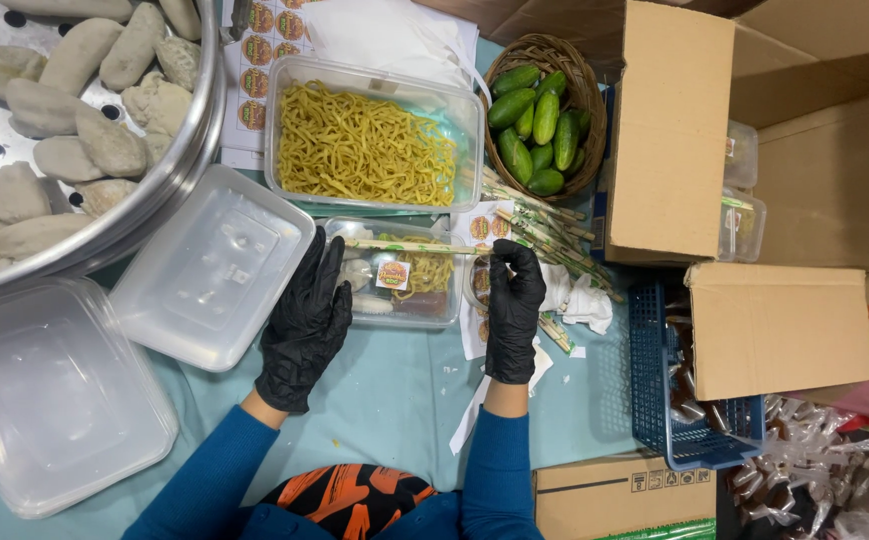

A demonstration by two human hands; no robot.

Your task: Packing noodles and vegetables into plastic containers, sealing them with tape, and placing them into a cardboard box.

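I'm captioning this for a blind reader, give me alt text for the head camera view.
Two black-gloved hands, left and right, rest on a small lidded meal box with wrapped chopsticks laid on top. Behind it sit a tub of yellow noodles, a basket of cucumbers and a steamer tray of dumplings.

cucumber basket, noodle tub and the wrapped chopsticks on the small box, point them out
cucumber basket (pixel 589 95), head view, right wicker rim
noodle tub (pixel 470 110), head view, right plastic wall
wrapped chopsticks (pixel 410 246), head view, middle of the paper sleeve
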